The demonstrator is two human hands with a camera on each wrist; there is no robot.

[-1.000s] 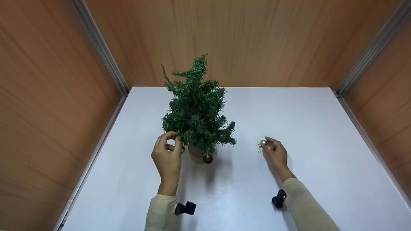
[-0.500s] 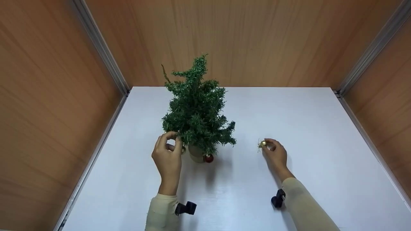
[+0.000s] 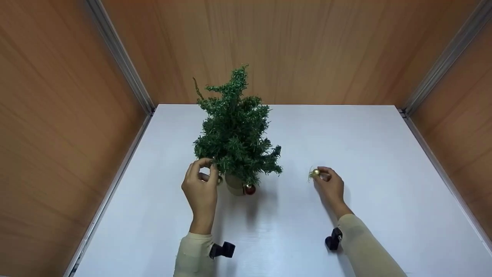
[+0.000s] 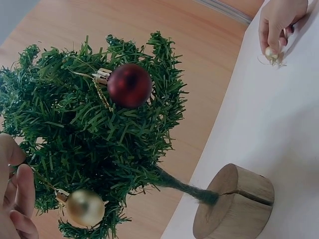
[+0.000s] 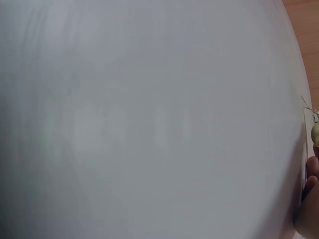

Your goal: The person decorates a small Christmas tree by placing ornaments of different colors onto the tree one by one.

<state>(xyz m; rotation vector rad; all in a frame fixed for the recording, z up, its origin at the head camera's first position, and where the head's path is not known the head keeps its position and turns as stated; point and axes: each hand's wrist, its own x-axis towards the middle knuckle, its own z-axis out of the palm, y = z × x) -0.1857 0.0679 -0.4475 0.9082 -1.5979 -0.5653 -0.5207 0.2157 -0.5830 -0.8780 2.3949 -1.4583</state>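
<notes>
A small artificial Christmas tree (image 3: 234,130) stands upright on a round wooden base (image 4: 234,201). At its lower left, my left hand (image 3: 200,188) has thumb and forefinger pinched together at the foliage. A gold cord runs from those fingertips down to a gold bauble (image 4: 85,207); whether a branch tip is pinched with it, I cannot tell. A dark red bauble (image 4: 129,85) hangs from a lower branch. Well right of the tree, my right hand (image 3: 331,186) pinches another gold bauble (image 3: 316,172) low over the table, its thin cord loop sticking out to the left.
The white table (image 3: 369,146) is bounded by wood-grain panels (image 3: 307,50) at the back and sides, with metal strips in the corners. A small black camera mount sits on each sleeved wrist.
My right fingers have shifted slightly on the gold bauble, which has turned and tilted a little with its cord. My left hand and the tree have stayed practically still.
</notes>
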